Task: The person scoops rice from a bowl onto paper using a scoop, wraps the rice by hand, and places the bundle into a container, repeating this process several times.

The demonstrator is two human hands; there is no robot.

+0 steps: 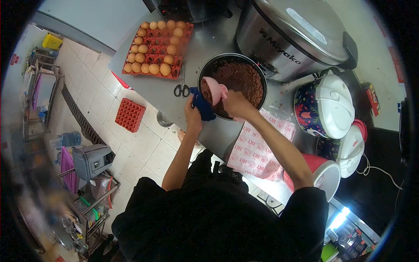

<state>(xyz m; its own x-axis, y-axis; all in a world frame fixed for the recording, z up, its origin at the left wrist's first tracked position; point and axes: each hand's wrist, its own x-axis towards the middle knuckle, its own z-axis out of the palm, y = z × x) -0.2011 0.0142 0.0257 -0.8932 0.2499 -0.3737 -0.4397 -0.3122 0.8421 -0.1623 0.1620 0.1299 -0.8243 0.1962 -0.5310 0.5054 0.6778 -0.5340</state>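
Note:
A dark round pot [203,70] on the metal counter holds reddish-brown grainy food [248,83] that looks like cooked rice. My right hand [238,106] is closed around the handle of a pink scoop [213,89]. The scoop is tilted over the pot's left side, with some of the brown food in its bowl. At the pot's lower left rim, my left hand [192,117] is closed on a dark blue cloth [203,109]. Whether the cloth is gripping the rim or only lying against it is hard to tell. Scissors [181,91] lie beside the cloth, their blades not visible.
A red tray of eggs [172,70] sits at the counter's far left. A large steel Miyako cooker [279,52] stands behind the pot. Flowered rice cookers [323,105], printed paper [264,150] and a red-and-white container [325,177] are to the right. An egg tray [130,115] lies on the floor.

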